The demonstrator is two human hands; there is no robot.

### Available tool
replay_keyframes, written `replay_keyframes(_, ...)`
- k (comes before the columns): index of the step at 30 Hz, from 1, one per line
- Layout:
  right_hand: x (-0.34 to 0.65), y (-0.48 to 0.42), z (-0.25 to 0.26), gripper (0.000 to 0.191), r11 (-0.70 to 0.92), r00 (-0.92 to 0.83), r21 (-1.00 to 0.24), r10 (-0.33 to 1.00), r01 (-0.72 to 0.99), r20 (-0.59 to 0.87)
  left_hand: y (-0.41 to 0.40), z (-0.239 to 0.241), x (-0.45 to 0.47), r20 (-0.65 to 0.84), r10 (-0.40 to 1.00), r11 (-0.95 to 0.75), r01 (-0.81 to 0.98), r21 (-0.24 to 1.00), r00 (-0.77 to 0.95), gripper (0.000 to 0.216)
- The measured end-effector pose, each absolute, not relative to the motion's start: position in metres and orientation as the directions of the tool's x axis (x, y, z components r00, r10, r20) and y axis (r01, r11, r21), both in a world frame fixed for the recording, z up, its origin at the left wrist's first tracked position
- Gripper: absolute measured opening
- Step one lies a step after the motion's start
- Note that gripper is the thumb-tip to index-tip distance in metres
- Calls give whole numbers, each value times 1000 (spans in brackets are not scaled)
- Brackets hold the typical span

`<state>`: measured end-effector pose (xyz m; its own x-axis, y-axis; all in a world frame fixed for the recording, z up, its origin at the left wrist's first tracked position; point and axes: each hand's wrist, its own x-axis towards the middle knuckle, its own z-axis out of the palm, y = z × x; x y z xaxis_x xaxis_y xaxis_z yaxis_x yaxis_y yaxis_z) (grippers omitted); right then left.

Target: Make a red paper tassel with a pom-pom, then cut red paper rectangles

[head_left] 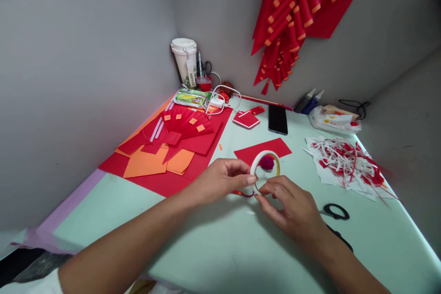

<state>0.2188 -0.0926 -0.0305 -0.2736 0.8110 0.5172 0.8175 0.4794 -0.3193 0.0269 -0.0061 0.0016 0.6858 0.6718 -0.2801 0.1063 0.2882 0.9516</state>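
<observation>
My left hand (223, 177) pinches the left side of a white roll of tape (262, 157), held upright just above the pale green table (206, 248). At the roll's lower edge, the fingertips of my right hand (289, 206) are pressed together. A small magenta ball (267, 162) shows through the roll's hole. A thin red strip (243, 193) lies under my left fingers. A red paper sheet (275, 146) lies just behind the roll.
Red and orange paper sheets (161, 161) cover the left. A phone (277, 119), a cup (185, 60), glue bottles (310, 100) and a cable stand at the back. Paper scraps (344, 161) pile at the right; black scissors (336, 212) lie beside my right wrist. Red decorations (296, 14) hang on the wall.
</observation>
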Motion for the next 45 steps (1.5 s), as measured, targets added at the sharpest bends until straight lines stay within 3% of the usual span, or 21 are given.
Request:
replay_keyframes(5, 225, -93, -29, 13, 488, -226, -316, 766, 814, 602, -2, 2, 25, -281, 741, 285, 93, 954, 610, 26)
replay_keyframes(7, 228, -94, -30, 15, 449, -112, -380, 752, 809, 649, -1, 1, 25, -275, 757, 283, 82, 956, 592, 26)
replay_keyframes(9, 230, -93, -30, 13, 349, 97, -521, 754, 779, 650, 0, -1, 25, -275, 765, 287, 74, 955, 583, 26)
replay_keyframes(12, 232, -90, -30, 16, 164, 365, -814, 832, 558, 418, 1, -4, 26, -276, 765, 292, 69, 954, 583, 24)
replay_keyframes(14, 233, -88, -29, 23, 67, 367, -936, 908, 346, 201, 1, -5, 26, -272, 760, 287, 72, 955, 590, 24)
replay_keyframes(16, 232, -87, -28, 25, 4, 296, -984, 953, 180, 58, 1, -6, 26, -271, 755, 284, 75, 956, 598, 25)
replay_keyframes(20, 228, -88, -27, 24, -40, 226, -998, 974, 53, -27, 1, -7, 27, -280, 756, 291, 81, 953, 592, 25)
replay_keyframes(24, 225, -91, -28, 24, -54, 241, -988, 970, 144, -18, 1, -5, 28, -240, 765, 252, 65, 965, 598, 24)
replay_keyframes(30, 227, -91, -33, 17, 57, 255, -946, 956, 318, 143, 0, 0, 28, -228, 817, 119, 232, 966, 530, 22)
replay_keyframes(35, 229, -91, -33, 16, 125, 232, -927, 948, 353, 216, 0, -3, 26, -145, 830, 11, 244, 970, 538, 19)
replay_keyframes(40, 230, -94, -37, 17, 101, 205, -944, 963, 315, 172, -1, -2, 25, -71, 854, -71, 251, 965, 516, 19)
replay_keyframes(45, 229, -94, -37, 19, 39, 268, -976, 958, 216, 98, -2, 2, 27, -100, 853, -26, 232, 972, 513, 21)
